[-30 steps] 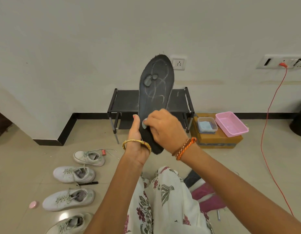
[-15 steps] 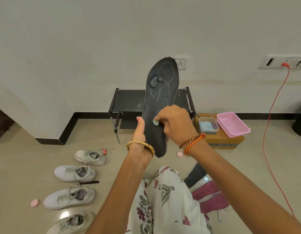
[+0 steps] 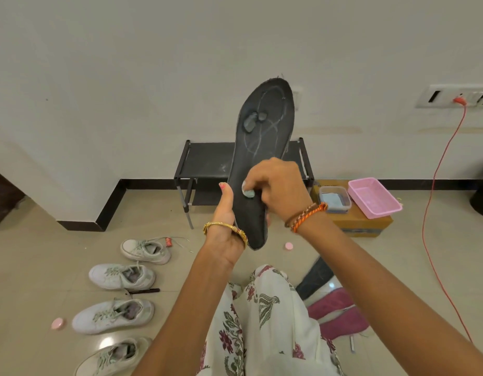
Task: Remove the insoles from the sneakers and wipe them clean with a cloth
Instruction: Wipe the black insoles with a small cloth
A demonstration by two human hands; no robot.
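Note:
I hold a black insole (image 3: 263,137) upright in front of me, toe end up, with grey patches and pale scuff lines on its face. My left hand (image 3: 225,226) grips its heel end from the left, thumb on the front. My right hand (image 3: 278,185) pinches the insole just above, fingers curled and thumb on the face, with a small pale grey-green bit at the thumb tip. Several white sneakers lie in a row on the floor at left, from the far one (image 3: 145,251) to the near one (image 3: 113,355). A clear tub (image 3: 334,199) holds something blue and folded.
A black shoe rack (image 3: 207,161) stands at the wall behind the insole. A pink basket (image 3: 374,198) and the tub sit on a cardboard box (image 3: 362,226). An orange cable (image 3: 435,218) hangs at right. Another dark insole (image 3: 316,278) and pink pieces (image 3: 338,313) lie by my right knee.
The insole and both hands have shifted a little to the right and upward. My right hand has stayed on the lower part of the insole, its thumb moving slightly across the face.

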